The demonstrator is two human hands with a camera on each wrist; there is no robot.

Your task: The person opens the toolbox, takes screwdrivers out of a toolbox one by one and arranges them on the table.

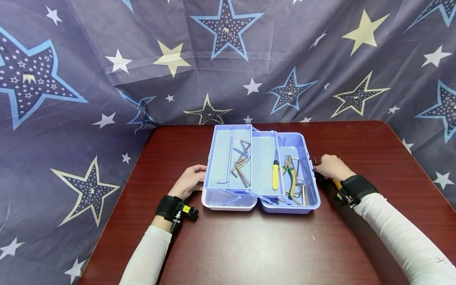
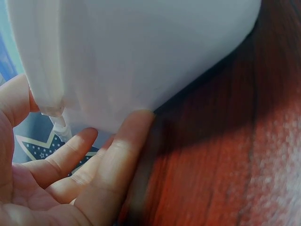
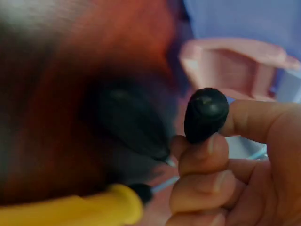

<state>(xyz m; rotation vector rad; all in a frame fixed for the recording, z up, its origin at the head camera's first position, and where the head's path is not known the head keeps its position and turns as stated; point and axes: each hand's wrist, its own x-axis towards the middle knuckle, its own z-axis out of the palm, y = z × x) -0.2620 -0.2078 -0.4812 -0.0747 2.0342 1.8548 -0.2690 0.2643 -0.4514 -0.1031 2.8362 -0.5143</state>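
A lavender toolbox (image 1: 310,206) stands unfolded on the table, its trays raised. My left hand (image 1: 189,183) rests against its left side; in the left wrist view, the fingertips (image 2: 136,125) touch the pale wall. At the box's right side, my right hand (image 1: 331,166) pinches a small dark tool with a rounded black end (image 3: 207,113) between thumb and fingers; the rest of it is hidden. Below that hand lies a yellow-handled screwdriver (image 3: 108,207) with a black collar and metal shaft. A blurred dark shape (image 3: 127,120) lies beside it.
Hex keys (image 1: 242,162) lie in the upper left tray. A yellow screwdriver (image 1: 276,176) sits in the middle tray, and green-yellow pliers (image 1: 291,176) with more hex keys in the right compartment. A star-patterned cloth (image 1: 228,79) hangs behind the brown table (image 1: 270,249).
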